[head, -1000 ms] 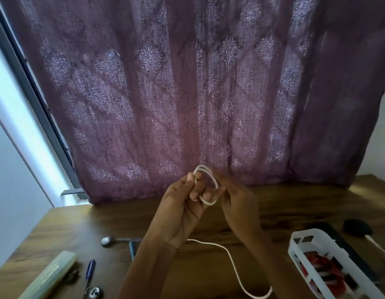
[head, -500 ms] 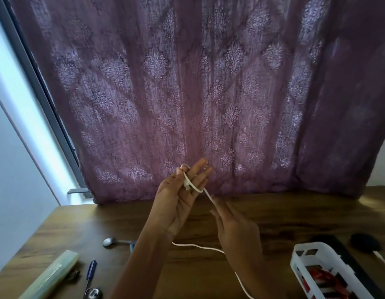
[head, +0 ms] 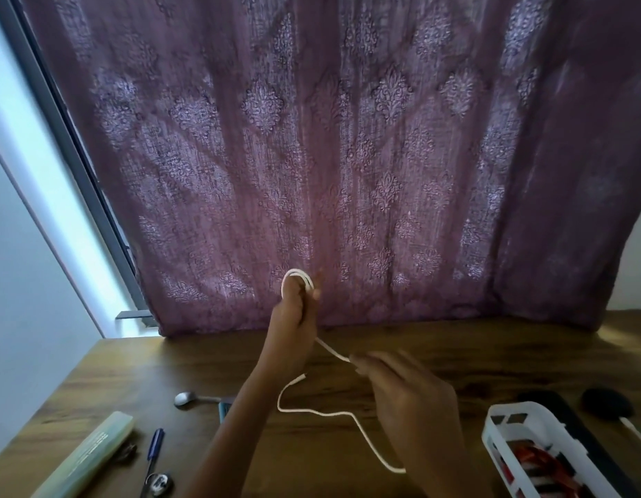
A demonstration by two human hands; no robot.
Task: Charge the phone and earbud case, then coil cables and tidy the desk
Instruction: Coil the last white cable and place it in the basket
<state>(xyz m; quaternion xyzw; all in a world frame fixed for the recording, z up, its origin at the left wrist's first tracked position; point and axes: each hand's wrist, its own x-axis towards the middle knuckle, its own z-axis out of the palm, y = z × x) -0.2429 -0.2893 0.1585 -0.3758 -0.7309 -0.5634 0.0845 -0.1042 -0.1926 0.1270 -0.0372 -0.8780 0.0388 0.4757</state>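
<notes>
Two hands are up over the tabletop [head: 132, 372], both on one white cable [head: 333, 351]. The left hand [head: 294, 325] is raised in front of the purple patterned curtain [head: 347, 156], fingers curled round a small coil [head: 298, 276] of that cable. The loop pokes out over the top of the fingers.

From the underside of the left hand a short stretch of cable runs down and right to the right hand [head: 405, 397]. The right hand is lower, nearer the camera and motion-blurred, and it pinches the cable at its fingertips [head: 358, 363]. The exact finger layout is too smeared to tell.

The rest of the cable hangs slack. It drops from near the left wrist, bends along the tabletop between the two forearms, then passes under the right hand towards the bottom edge.

On the left side of the tabletop:
- A spoon [head: 184, 398] lies beside the left forearm.
- A small blue item [head: 225, 407] sits just beside the spoon, partly hidden by the arm.
- A blue pen [head: 154, 442] lies nearer the camera.
- A pale green long case [head: 85, 458] lies at an angle by the pen.
- A small round metal thing [head: 160, 483] is at the pen's near end.

On the right side:
- A white slotted basket [head: 488, 443] holds red and dark items that are too blurred to name.
- A dark flat item [head: 563, 402] is behind the basket; cannot tell what it is.
- A dark round object [head: 606, 404] sits near the right edge, and a white lead goes off-frame from it.

A window frame [head: 78, 174] runs up the left of the curtain.
</notes>
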